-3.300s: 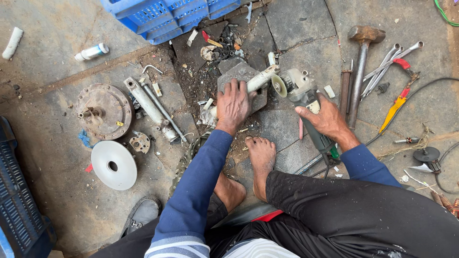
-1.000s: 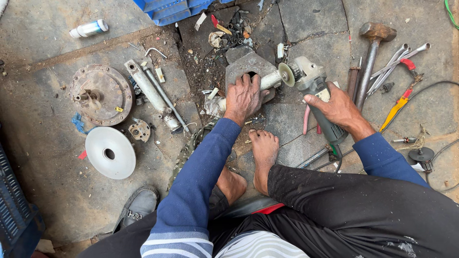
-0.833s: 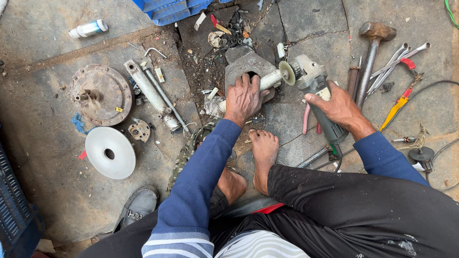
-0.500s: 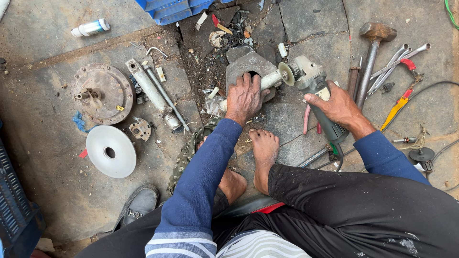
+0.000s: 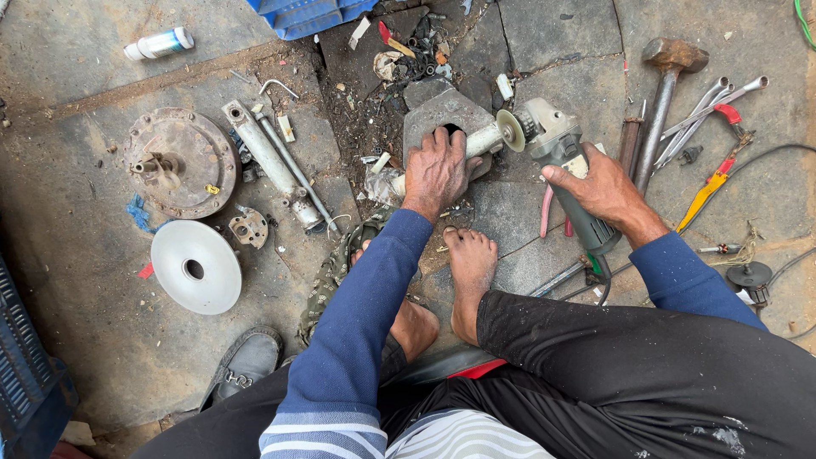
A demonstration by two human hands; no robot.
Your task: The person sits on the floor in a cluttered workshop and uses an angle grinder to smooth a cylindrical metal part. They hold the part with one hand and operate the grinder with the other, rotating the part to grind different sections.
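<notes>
On gritty stone floor (image 5: pixel 544 30), hands grip pale metal rod (image 5: pixel 482 140) and angle grinder (image 5: pixel 565 174).

My left hand (image 5: pixel 438 172) presses palm-down, fingers curled forward, arm stretched straight ahead. My right hand (image 5: pixel 597 187) is wrapped in a grip, thumb pointing left, wrist bent inward.
</notes>
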